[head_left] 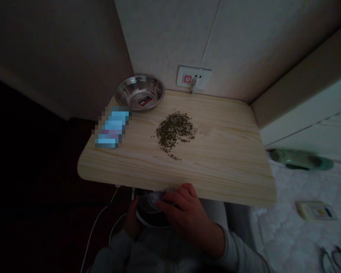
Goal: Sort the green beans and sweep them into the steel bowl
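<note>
The left hand (134,219) flanks a round dark container (151,218) just below the front edge of the tabletop (230,163), seemingly steadying it; the right hand (186,214) curls over its clear top. Whether either grips firmly cannot be told. Dark-green grains (173,127) lie spread centrally; the steel bowl (156,89) sits near the wall (164,34), perhaps leaving them room.

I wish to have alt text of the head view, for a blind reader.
The left hand and right hand are at a dark round object, before a pale table. On it lie scattered greenish grains, a metal bowl and a pixelated blue rectangle.
</note>
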{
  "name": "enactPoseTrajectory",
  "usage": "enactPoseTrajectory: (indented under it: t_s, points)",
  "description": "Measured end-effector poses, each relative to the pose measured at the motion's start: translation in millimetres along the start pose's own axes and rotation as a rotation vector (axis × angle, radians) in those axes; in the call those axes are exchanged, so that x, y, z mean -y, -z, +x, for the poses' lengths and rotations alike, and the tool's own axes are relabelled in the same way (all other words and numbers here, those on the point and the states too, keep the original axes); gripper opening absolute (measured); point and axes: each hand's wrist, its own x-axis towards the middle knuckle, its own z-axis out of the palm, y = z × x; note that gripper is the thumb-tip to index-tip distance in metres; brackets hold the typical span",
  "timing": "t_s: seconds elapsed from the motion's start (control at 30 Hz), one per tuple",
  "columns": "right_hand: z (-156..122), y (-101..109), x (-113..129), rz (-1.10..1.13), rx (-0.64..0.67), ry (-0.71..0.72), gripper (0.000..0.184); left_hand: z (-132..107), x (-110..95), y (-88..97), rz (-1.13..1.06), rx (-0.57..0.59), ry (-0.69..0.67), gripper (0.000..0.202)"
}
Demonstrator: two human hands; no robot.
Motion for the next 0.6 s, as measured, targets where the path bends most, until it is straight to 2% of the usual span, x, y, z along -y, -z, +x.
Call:
enactPoseTrajectory:
  t_s: [0.13, 0.23, 0.37, 0.43, 0.5, 0.6]
  points:
    - [0.2, 0.9, 2.0, 0.009, 0.020, 0.011, 0.022, -5.1, -10.2, -8.8, 0.018, -0.150, 0.021, 0.009]
    - [0.1, 2.4, 4.2, 0.023, 0.040, 0.022, 0.022, -8.3, -14.5, -14.4, -0.005, -0.147, 0.096, 0.004]
    - [1.2, 5.6, 7.4, 0.057, 0.035, 0.024, 0.022, -7.2, -11.7, -13.4, -0.030, -0.220, 0.066, 0.005]
    - [2.0, 7.8, 7.5, 0.086, 0.034, 0.025, 0.022, -5.2, -9.5, -11.7, -0.051, -0.204, 0.109, 0.003]
    - [2.3, 9.8, 5.5, 0.127, 0.028, 0.025, 0.022, -4.5, -9.1, -11.5, -0.079, -0.140, 0.161, 0.007]
    - [1.9, 13.0, -3.2, 0.193, 0.003, -0.019, 0.023, -8.3, -13.6, -14.4, -0.105, -0.104, 0.127, 0.005]
